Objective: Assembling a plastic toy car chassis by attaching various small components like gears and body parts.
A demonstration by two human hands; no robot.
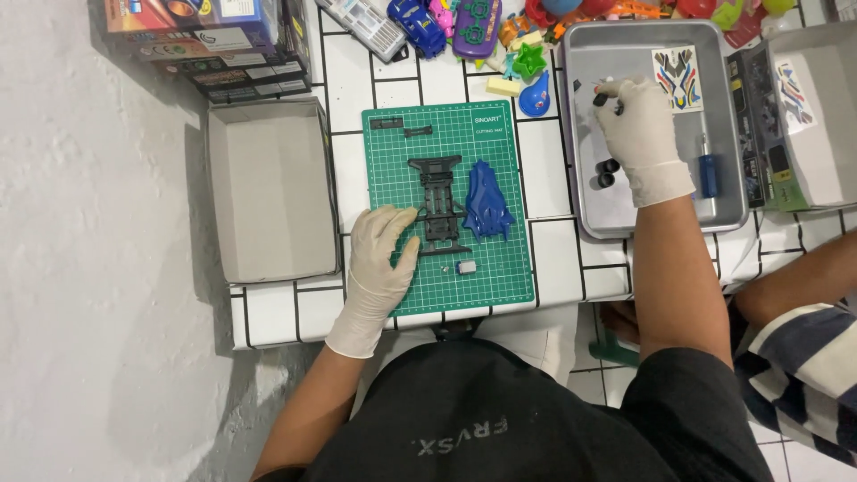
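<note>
Left hand (382,254): gloved, flat and open on green cutting mat (500,277), touching black plastic chassis (440,203).
Right hand (636,125): gloved, pinching small black wheel (605,98) over grey metal tray (585,223).
Nearby: blue car body shell (486,203), empty cardboard box (268,192), blue-handled screwdriver (707,170).

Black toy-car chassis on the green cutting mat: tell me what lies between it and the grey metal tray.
In the head view, the blue plastic car body lies right beside the black chassis on the green mat; past the mat's edge, bare white tiled tabletop runs to the grey tray.

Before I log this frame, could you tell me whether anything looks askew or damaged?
Nothing stands out. The black chassis and blue car body lie flat on the green mat; the right hand picks small parts from the metal tray.
</note>
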